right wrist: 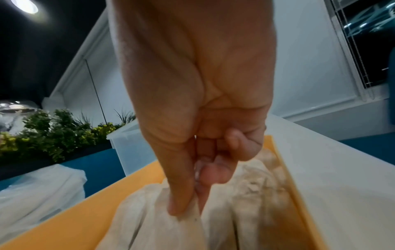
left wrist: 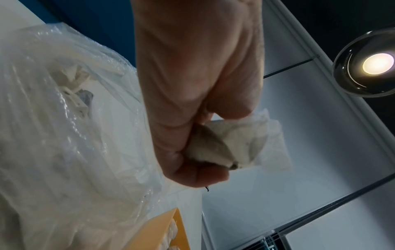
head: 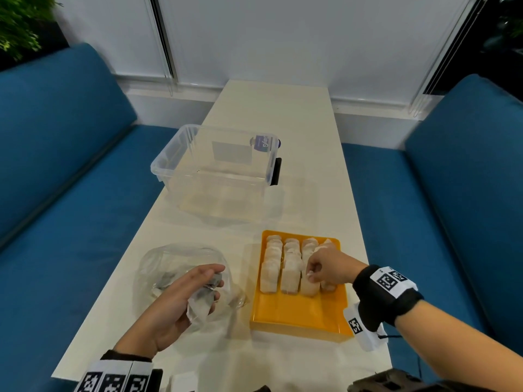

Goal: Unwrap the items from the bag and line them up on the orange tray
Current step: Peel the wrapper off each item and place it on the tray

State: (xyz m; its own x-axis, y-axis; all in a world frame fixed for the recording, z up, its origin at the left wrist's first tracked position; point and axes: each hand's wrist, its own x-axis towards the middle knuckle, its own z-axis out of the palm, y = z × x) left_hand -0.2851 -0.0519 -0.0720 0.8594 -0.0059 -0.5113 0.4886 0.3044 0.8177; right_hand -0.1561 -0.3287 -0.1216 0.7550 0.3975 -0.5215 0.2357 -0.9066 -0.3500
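The orange tray (head: pixel 297 312) lies at the near right of the table and holds rows of unwrapped white sachets (head: pixel 291 267) standing side by side. My right hand (head: pixel 311 274) is over the third row, thumb and finger pinching one white sachet (right wrist: pixel 183 223) among the others, inside the orange tray (right wrist: pixel 64 216). My left hand (head: pixel 210 287) hovers above the clear plastic bag (head: pixel 175 264) and grips a crumpled empty wrapper (head: pixel 199 304). In the left wrist view my left hand (left wrist: pixel 198 162) curls round that wrapper (left wrist: pixel 241 145), next to the bag (left wrist: pixel 64 135), which holds more wrapped pieces.
An open clear plastic box (head: pixel 218 171) with a black clip stands on the table beyond the tray and bag. Blue sofa cushions (head: pixel 70 193) run along both long sides of the narrow white table (head: pixel 283 114). The tray's near half shows bare orange floor.
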